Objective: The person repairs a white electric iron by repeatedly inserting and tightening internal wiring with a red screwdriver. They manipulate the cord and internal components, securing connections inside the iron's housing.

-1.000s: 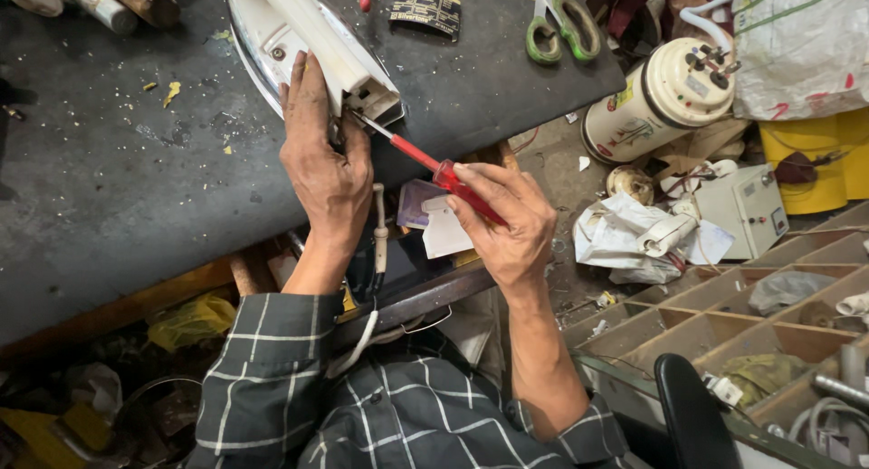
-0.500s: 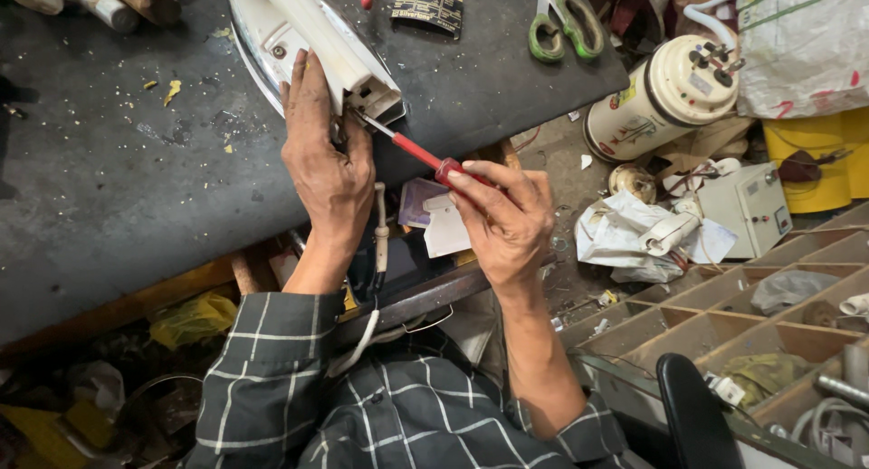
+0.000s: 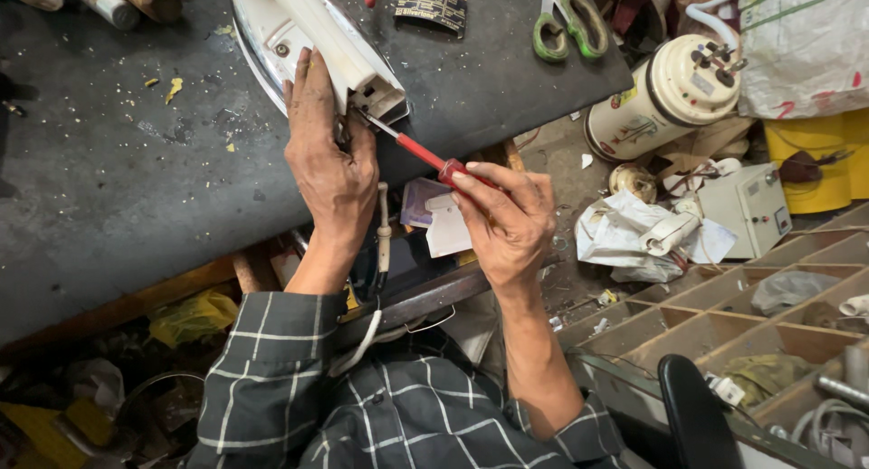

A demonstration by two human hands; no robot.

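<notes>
On the dark table (image 3: pixel 136 188) lies a white clothes iron (image 3: pixel 312 34), and the left hand (image 3: pixel 330 161) is closed over its rear end, pressing it down. The right hand (image 3: pixel 507 220) pinches the red-handled screwdriver (image 3: pixel 425 154), whose tip meets the iron's back end. The iron looks heavy and rigid, with a smooth metal soleplate likely to slide, so the firm body near the handle seems the best place to hold; the thin screwdriver is light and best gripped by its handle.
</notes>
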